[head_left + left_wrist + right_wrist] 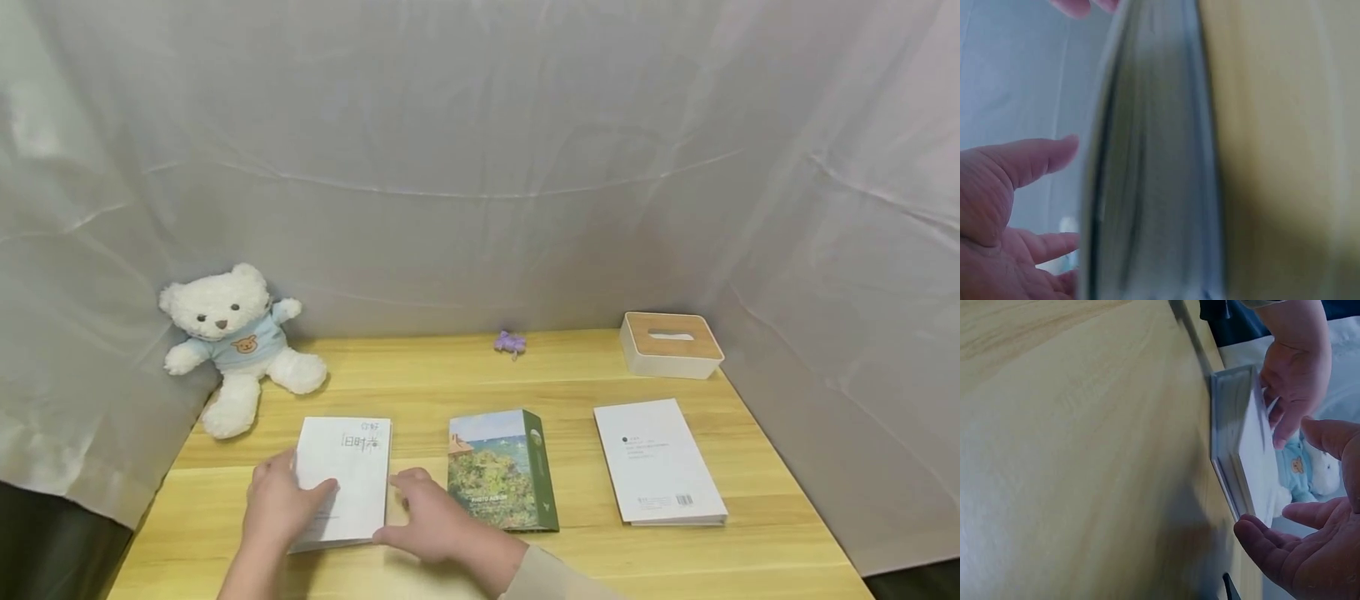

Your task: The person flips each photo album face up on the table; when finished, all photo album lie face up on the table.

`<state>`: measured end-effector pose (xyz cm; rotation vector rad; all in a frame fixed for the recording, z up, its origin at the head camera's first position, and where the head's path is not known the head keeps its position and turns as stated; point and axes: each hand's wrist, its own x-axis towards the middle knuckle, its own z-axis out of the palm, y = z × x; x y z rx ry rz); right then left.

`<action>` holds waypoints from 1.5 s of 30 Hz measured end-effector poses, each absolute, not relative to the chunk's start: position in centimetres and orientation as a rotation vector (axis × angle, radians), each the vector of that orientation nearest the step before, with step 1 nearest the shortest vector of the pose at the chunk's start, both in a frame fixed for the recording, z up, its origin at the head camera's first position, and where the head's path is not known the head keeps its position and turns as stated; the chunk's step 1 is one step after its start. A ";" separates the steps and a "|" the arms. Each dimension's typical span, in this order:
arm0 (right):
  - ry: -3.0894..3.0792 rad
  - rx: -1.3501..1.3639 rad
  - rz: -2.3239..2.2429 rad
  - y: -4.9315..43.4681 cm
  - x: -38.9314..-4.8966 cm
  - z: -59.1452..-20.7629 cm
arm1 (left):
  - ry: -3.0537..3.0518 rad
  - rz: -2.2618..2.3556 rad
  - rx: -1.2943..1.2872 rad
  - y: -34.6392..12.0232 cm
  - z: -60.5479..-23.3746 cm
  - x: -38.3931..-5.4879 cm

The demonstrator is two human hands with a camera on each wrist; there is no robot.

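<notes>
- The counter [780, 542] bore everything; its wood looked smooth, so a one-sided push could have sent a book sliding.
- The white teddy bear [238, 333] sat upright at the back left, its feet near the left white book; a hand swung wide on that side might have toppled it.
- The left white book [356, 479] lay closed and flat on the counter, front left, between the two hands. It looked thick, with its page edges exposed, so a grip that caught only the top cover would probably have let it fall open.
- The right white book [660, 462], much the same size, lay well apart on the right, at little apparent risk.
- The painted photo album [495, 471] lay in the middle, near the right forearm [491, 546]; a dragging sleeve could have nudged it askew.
- The tissue box [670, 346] stood at the back right, probably safe.
- The left hand [279, 504] was loosely spread, thumb over the cover; whether it touched, I could not tell. Uneven pressure there might have twisted the book.
- The right hand [431, 517] was spread wide, holding nothing, fingertips beside the book's right edge; mistimed contact could have bumped that corner.
- The purple toy [510, 342] lay far back, least threatened.
</notes>
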<state>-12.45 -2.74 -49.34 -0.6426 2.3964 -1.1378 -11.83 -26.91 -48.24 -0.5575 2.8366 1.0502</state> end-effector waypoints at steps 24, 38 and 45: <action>2.496 -0.585 -1.431 6.0 -14.1 -47.7 | 2.878 1.405 -0.060 -16.1 -49.0 -12.8; 2.544 -0.335 -1.644 11.0 -14.8 -48.5 | 2.759 1.354 0.015 -13.5 -50.4 -13.4; 2.597 -0.160 -1.665 12.7 -14.9 -49.7 | 2.753 1.289 0.074 -12.6 -50.6 -13.5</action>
